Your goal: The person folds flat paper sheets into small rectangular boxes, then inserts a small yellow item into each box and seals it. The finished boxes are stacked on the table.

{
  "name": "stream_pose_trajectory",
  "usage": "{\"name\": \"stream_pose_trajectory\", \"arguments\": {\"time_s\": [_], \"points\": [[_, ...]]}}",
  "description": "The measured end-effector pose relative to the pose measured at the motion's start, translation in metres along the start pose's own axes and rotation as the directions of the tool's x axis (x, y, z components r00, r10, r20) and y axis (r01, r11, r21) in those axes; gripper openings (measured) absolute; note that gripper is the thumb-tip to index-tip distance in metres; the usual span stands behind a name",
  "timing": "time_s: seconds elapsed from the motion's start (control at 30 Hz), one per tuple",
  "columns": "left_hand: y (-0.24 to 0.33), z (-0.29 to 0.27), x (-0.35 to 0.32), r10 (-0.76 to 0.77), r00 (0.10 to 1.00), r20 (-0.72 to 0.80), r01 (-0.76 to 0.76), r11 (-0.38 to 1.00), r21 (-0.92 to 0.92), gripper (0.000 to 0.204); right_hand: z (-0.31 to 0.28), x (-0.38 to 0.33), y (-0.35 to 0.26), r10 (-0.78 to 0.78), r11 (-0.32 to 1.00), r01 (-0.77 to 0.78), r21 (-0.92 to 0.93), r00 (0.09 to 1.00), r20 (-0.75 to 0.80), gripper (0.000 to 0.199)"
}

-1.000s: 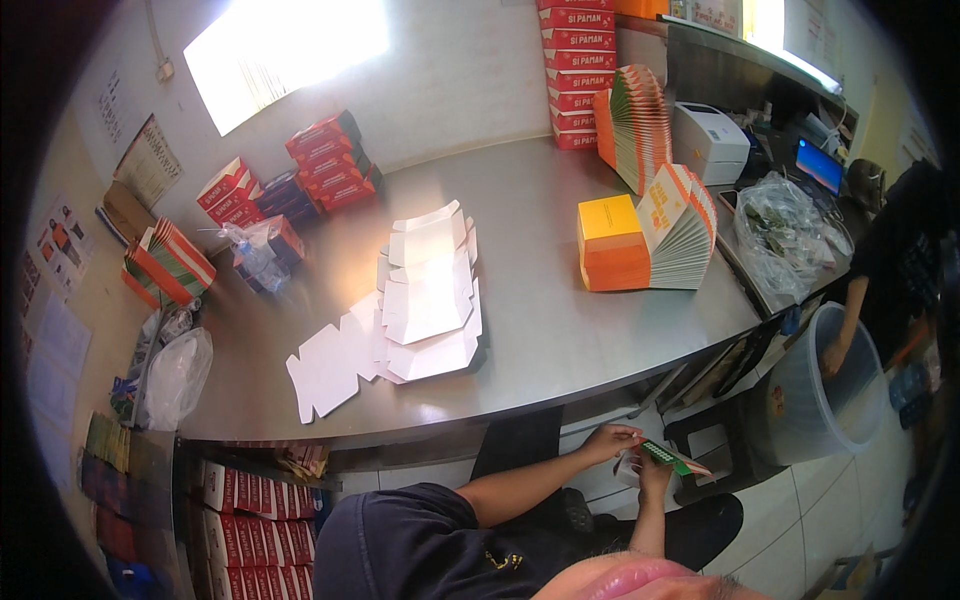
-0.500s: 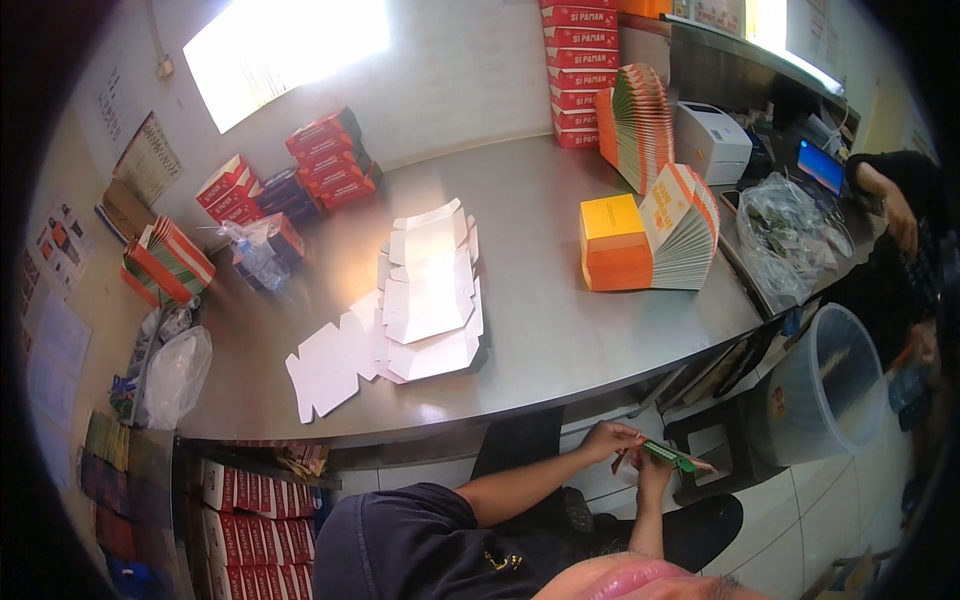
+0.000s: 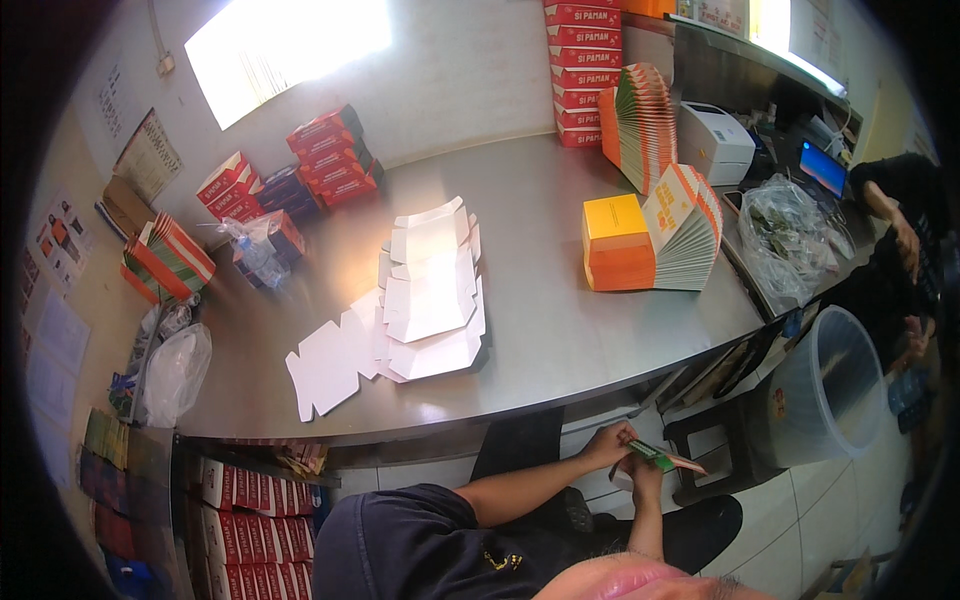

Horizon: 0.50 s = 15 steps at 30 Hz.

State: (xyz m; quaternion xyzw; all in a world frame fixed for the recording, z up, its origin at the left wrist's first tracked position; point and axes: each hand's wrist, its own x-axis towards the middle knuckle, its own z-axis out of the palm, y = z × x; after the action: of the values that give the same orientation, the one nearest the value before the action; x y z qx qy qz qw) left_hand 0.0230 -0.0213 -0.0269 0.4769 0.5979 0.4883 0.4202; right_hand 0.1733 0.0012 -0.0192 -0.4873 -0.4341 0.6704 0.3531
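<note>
Head view: green card piece (image 3: 653, 457), pale pattern, orange edge

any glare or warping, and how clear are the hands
Head view: the bright panel is blown out, and glare streaks the steel table beside the white cardboard sheets; head view: the table's front edge bows and corners go black; head view: the left hand and right hand are small, so the green piece they hold shows little detail.

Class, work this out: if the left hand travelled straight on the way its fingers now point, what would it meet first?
Most likely the green-and-orange packet just ahead of the left hand, at its fingertips; whether they already touch it is hard to tell.
</note>
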Motion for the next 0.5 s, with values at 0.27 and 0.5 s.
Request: {"name": "stream_pose_trajectory", "arguments": {"time_s": [0.27,0.5], "points": [[0.053,-0.010,-0.002,-0.243,0.964,0.109,0.234,0.968,0.085,0.025,-0.021,0.008,0.008,-0.469,0.717,0.315,-0.622,0.878,-0.096,0.023],[0.001,-0.015,0.004,-0.282,0.955,-0.086,0.281,0.783,0.554,0.056,0.010,-0.024,-0.083,-0.804,0.567,0.446,-0.692,0.483,-0.347,0.041]]}}
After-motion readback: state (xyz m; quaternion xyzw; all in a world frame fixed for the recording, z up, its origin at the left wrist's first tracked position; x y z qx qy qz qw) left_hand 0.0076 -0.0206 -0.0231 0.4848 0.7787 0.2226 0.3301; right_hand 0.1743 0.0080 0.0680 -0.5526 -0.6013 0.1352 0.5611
